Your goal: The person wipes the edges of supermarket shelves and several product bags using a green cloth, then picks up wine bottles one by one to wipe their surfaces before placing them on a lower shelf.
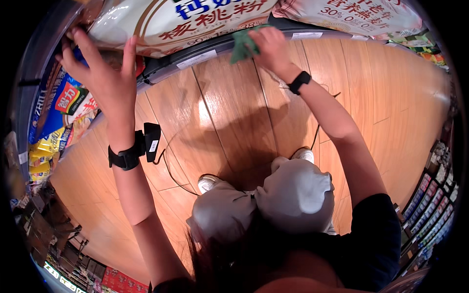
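In the head view my right hand (pixel 271 49) grips a crumpled green cloth (pixel 242 45) at the front edge of the shelf (pixel 223 51). The cloth lies against the price-label strip there. My left hand (pixel 104 71) is raised at the upper left with its fingers spread, in front of a large white bag of walnut powder (pixel 154 25). Its thumb overlaps the bag's lower left corner; whether it presses on the bag I cannot tell. A pink-and-white bag of oatmeal (pixel 351 14) stands on the shelf to the right.
Blue bags (pixel 55 99) and yellow packets (pixel 47 157) line the shelf at left. Below lies a wood-plank floor (pixel 234 99); a thin dark cable (pixel 172 175) trails from my left wrist device (pixel 151 143). Stocked racks (pixel 428 205) stand at lower right.
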Demonstrator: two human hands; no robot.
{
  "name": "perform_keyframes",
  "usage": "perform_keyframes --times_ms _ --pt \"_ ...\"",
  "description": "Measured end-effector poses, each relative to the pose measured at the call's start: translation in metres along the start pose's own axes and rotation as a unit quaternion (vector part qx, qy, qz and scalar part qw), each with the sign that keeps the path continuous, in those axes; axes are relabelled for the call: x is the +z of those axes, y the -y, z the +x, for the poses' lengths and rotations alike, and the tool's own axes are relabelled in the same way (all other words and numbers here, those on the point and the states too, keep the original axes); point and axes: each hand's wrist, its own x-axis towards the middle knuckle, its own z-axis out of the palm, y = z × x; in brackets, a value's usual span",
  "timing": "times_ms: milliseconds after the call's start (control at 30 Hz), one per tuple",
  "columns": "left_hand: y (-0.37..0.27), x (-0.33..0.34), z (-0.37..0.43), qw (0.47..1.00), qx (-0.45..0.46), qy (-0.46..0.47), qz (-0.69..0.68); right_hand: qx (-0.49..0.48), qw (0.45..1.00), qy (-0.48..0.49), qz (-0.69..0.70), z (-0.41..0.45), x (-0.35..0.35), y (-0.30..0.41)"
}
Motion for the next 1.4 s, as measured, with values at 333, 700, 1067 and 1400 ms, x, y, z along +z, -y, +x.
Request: perform_keyframes --times_ms 333,700,1067,1400 --pt "0.001 -0.016 -0.025 0.993 -0.059 -0.069 -0.081 -0.028 0.999 -0.004 -0.041 0.035 0.035 0.075" --pt "-0.009 0.012 -0.117 0.956 -0.149 0.158 -0.197 -0.151 0.988 0.027 0.013 0.071 0.073 0.126" --pt "-0.002 -0.035 -0.162 0.915 -0.209 0.261 -0.225 -0.125 0.991 0.040 -0.035 -0.003 -0.016 -0.035" --pt "0.046 -0.158 -0.142 0.889 -0.259 0.304 -0.223 0.203 0.979 0.016 -0.031 -0.098 -0.204 -0.059"
